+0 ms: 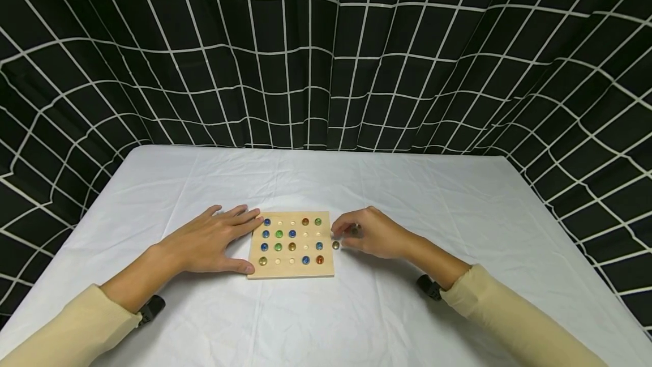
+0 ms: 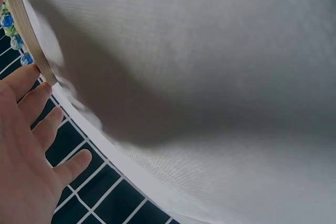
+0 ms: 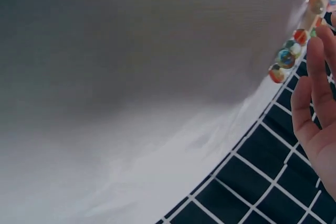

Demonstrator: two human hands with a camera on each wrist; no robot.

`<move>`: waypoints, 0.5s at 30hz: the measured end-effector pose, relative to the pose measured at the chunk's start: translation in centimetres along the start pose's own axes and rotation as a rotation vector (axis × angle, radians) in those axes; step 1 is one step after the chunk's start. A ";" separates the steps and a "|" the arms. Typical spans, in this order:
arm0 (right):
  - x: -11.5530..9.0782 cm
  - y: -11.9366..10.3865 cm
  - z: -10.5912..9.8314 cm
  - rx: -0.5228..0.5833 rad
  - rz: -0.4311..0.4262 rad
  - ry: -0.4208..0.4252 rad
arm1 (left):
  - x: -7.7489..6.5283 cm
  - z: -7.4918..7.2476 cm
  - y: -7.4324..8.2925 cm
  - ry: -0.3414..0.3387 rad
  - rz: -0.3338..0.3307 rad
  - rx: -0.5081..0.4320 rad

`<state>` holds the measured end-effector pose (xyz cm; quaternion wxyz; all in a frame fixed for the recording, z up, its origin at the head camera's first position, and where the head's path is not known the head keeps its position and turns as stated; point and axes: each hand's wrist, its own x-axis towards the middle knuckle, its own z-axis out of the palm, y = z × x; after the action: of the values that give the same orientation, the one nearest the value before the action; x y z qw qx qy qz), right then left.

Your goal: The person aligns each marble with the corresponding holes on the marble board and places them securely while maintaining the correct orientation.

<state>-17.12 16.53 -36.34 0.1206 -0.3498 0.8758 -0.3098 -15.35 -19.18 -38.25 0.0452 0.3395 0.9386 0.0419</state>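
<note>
A flat wooden board [image 1: 297, 272] lies on the white cloth in the head view, with rows of small hollows. Blue, green, amber and red glass marbles sit in many of them. My left hand [image 1: 211, 240] is spread at the board's left side, fingertips at its upper left corner and thumb at the lower left. Just right of the board, my right hand [image 1: 379, 234] hovers with loosely bent fingers around loose marbles. One brownish marble [image 1: 335, 245] lies beside the board's right edge. In the right wrist view, several loose marbles [image 3: 286, 57] rest close to the fingers [image 3: 301, 103].
White cloth [image 1: 407, 310] with light creases covers the table. A black curtain with a white grid [image 1: 326, 61] hangs behind and at both sides. Each wrist carries a small black device, one by the left sleeve [image 1: 76, 321] and one by the right sleeve [image 1: 509, 313].
</note>
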 end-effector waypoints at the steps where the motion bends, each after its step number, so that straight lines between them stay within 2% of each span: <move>1: -0.1 0.1 0.0 -0.001 0.001 -0.003 | 0.0 0.0 0.0 0.004 0.001 0.001; 8: -0.1 0.6 0.6 -0.025 -0.012 -0.033 | -0.2 0.4 -0.2 0.028 0.009 0.002; 15: 0.0 0.5 0.9 -0.063 -0.026 -0.025 | -0.3 0.5 -0.3 0.045 0.024 0.006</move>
<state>-17.02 16.34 -37.39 0.1164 -0.3688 0.8789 -0.2793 -15.23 -19.59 -38.81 0.0226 0.3498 0.9353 0.0472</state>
